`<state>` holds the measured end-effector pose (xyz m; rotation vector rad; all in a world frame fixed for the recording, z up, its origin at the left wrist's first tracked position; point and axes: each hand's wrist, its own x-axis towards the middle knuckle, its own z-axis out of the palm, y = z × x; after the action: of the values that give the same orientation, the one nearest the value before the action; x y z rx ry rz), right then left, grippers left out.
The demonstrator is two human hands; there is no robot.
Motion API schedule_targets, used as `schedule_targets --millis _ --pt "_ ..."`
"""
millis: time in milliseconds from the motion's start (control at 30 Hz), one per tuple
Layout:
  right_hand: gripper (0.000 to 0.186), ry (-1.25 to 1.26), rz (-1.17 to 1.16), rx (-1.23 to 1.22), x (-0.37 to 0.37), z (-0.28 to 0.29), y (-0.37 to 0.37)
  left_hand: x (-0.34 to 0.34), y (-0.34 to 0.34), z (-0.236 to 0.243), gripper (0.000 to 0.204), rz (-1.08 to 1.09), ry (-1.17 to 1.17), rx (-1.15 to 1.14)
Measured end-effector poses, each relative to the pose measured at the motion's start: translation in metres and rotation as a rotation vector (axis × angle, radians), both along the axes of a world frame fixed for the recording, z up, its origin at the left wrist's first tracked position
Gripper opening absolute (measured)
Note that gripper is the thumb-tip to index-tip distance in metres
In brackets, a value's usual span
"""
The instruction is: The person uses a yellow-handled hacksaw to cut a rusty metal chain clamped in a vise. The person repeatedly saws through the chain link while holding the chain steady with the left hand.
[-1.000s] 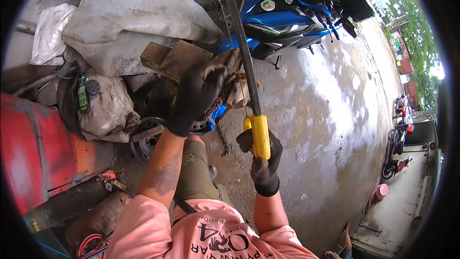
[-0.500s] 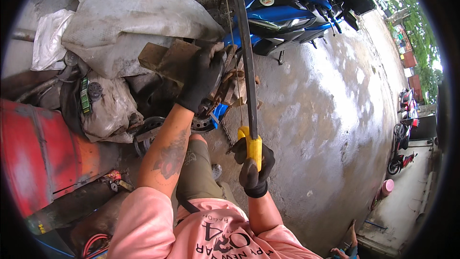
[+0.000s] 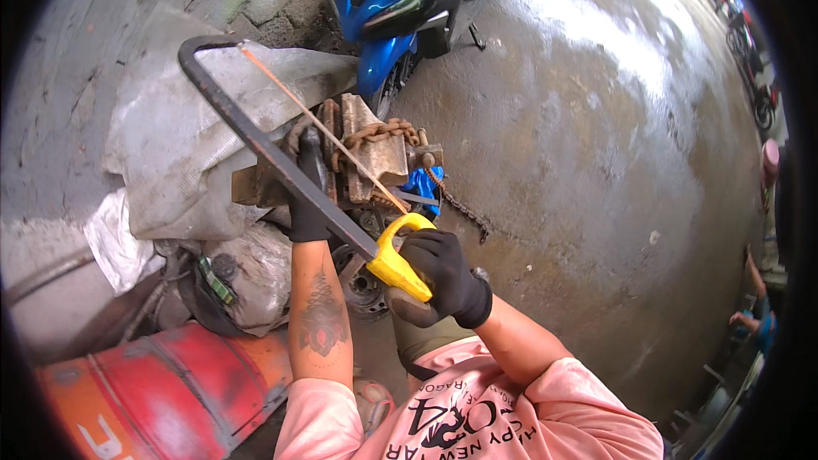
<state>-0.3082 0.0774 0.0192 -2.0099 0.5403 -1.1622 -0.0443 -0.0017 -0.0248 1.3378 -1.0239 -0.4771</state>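
My right hand (image 3: 439, 277), in a black glove, is closed round the yellow handle of a hacksaw (image 3: 256, 138). Its dark frame slants up and to the left, and its thin orange blade crosses above a rusty bench vise (image 3: 388, 160). A rusty chain (image 3: 379, 131) is wrapped over the vise. My left hand (image 3: 312, 156), also gloved, is at the vise's left side with its fingers bent. The saw frame passes over it, and what it grips is hidden.
A blue scooter (image 3: 392, 8) stands beyond the vise on wet concrete. Left of me are a grey tarp (image 3: 162, 179), a wrapped bundle (image 3: 256, 277) and a red drum (image 3: 187, 383). Loose chain (image 3: 464, 211) hangs right of the vise. Another person (image 3: 754, 319) is at the far right.
The hacksaw has swung from nearly upright to a slant toward the upper left, with my right hand still on its handle. My left hand stays at the vise. The whole view has turned.
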Motion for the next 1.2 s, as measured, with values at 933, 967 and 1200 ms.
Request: schedule_targets --millis 933,967,1200 --pt "0.039 0.012 0.034 0.147 -0.089 0.009 0.076 0.019 -0.011 -0.012 0.031 -0.035 0.050 0.137" --pt "0.037 0.032 0.076 0.144 -0.094 0.008 0.074 0.032 -0.009 -0.023 0.031 -0.004 -0.022 0.123" --pt "0.039 0.027 0.040 0.302 -0.128 0.015 0.091 -0.007 -0.005 0.004 0.028 0.127 -0.114 0.224"
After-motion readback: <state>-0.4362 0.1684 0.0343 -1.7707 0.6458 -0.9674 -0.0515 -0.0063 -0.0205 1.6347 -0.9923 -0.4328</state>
